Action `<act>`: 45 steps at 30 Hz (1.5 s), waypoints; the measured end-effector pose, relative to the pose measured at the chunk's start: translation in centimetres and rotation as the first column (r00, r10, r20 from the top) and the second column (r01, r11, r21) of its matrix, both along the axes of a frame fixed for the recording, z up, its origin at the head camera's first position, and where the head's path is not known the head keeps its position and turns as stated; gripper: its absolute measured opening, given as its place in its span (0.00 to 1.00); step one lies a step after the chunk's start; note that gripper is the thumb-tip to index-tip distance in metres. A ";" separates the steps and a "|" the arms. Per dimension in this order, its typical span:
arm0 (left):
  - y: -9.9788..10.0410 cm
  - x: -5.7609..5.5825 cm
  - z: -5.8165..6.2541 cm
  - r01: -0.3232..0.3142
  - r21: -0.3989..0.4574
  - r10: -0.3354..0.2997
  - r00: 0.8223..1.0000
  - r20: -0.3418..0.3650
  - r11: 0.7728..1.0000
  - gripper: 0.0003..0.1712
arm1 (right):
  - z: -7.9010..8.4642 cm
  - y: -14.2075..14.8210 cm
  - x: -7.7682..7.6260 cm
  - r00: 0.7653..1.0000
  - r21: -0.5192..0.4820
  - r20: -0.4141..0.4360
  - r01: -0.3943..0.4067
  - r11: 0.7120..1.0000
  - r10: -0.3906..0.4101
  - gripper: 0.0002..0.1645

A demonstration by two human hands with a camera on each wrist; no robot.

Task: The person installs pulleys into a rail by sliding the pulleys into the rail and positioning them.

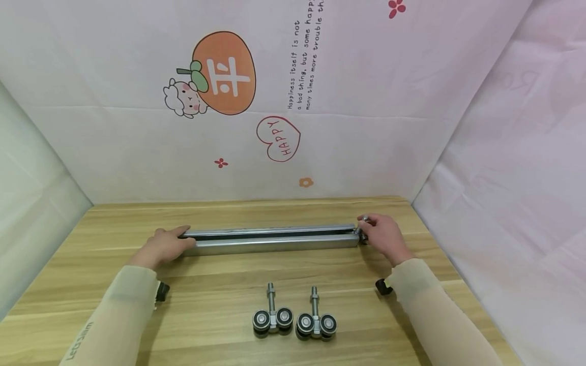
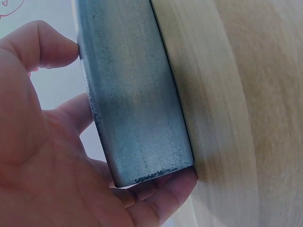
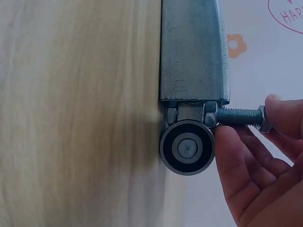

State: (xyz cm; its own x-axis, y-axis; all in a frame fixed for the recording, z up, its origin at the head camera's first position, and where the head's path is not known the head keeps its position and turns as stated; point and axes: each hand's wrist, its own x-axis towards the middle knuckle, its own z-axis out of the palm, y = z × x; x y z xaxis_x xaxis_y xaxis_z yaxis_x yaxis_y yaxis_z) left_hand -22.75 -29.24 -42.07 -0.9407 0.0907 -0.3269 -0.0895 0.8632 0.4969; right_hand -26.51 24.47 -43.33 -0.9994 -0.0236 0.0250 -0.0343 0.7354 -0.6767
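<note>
A long silver metal rail [image 1: 274, 246] with a slot along its top lies crosswise on the wooden table. My left hand [image 1: 166, 246] grips its left end; in the left wrist view the thumb is at one edge and fingers curl around the end face. At the other end, my right hand [image 1: 386, 237] pinches the threaded bolt [image 3: 240, 116] of a roller trolley. One black-and-silver wheel [image 3: 188, 148] shows outside the rail, while the front part of the trolley sits at the rail's opening. How far it reaches inside is hidden.
Two more roller trolleys stand on the table nearer to me, a left one [image 1: 273, 320] and a right one [image 1: 316, 324], with their bolts pointing away. Behind the table [image 1: 206, 290] hangs a printed white cloth [image 1: 343, 152]; plain white cloth flanks both sides.
</note>
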 end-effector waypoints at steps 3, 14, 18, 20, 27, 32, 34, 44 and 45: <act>0.0 0.0 -0.1 0.002 -0.004 -0.002 1.000 -0.002 1.000 0.45 | 0.0 0.0 0.0 1.000 -0.004 -0.001 -0.004 1.000 0.004 0.22; 0.1 0.1 0.2 0.007 0.000 -0.007 1.000 -0.006 1.000 0.44 | 0.3 -0.2 -0.1 1.000 0.015 -0.011 -0.020 1.000 0.020 0.21; 0.1 0.1 0.2 0.008 0.003 -0.008 1.000 -0.004 1.000 0.44 | 0.5 -0.7 -0.2 0.999 0.036 -0.029 -0.030 0.999 0.031 0.18; 0.0 0.0 0.1 0.007 0.005 -0.007 1.000 -0.002 1.000 0.45 | 0.5 -0.8 -0.3 0.999 0.038 -0.030 -0.031 0.999 0.032 0.18; 0.0 0.0 0.1 0.004 0.013 -0.004 1.000 0.004 1.000 0.44 | 0.6 -0.9 -0.3 0.999 0.037 -0.038 -0.030 0.999 0.031 0.18; 0.0 0.1 0.3 0.007 0.012 -0.007 1.000 0.002 1.000 0.45 | 0.3 -1.1 -0.5 0.998 0.060 -0.051 -0.031 0.998 0.034 0.19; 0.0 0.2 0.3 0.007 0.010 -0.007 1.000 0.003 1.000 0.45 | 0.3 -1.1 -0.6 0.998 0.065 -0.051 -0.033 0.997 0.037 0.19; 0.1 0.2 0.4 0.016 0.014 -0.016 1.000 0.001 1.000 0.44 | 0.1 -1.3 -0.7 0.998 0.066 -0.043 -0.039 0.997 0.042 0.19; 0.1 0.3 0.4 0.014 0.016 -0.015 1.000 0.004 1.000 0.44 | 0.1 -1.3 -0.7 0.998 0.068 -0.040 -0.043 0.997 0.046 0.19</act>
State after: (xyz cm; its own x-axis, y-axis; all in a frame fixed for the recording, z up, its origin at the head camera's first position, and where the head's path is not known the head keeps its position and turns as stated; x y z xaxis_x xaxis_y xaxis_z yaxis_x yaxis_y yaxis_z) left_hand -22.50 -29.17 -41.68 -0.9380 0.1097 -0.3288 -0.0789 0.8562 0.5107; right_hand -27.18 23.13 -43.22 -0.9955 -0.0708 0.0636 -0.0950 0.7761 -0.6234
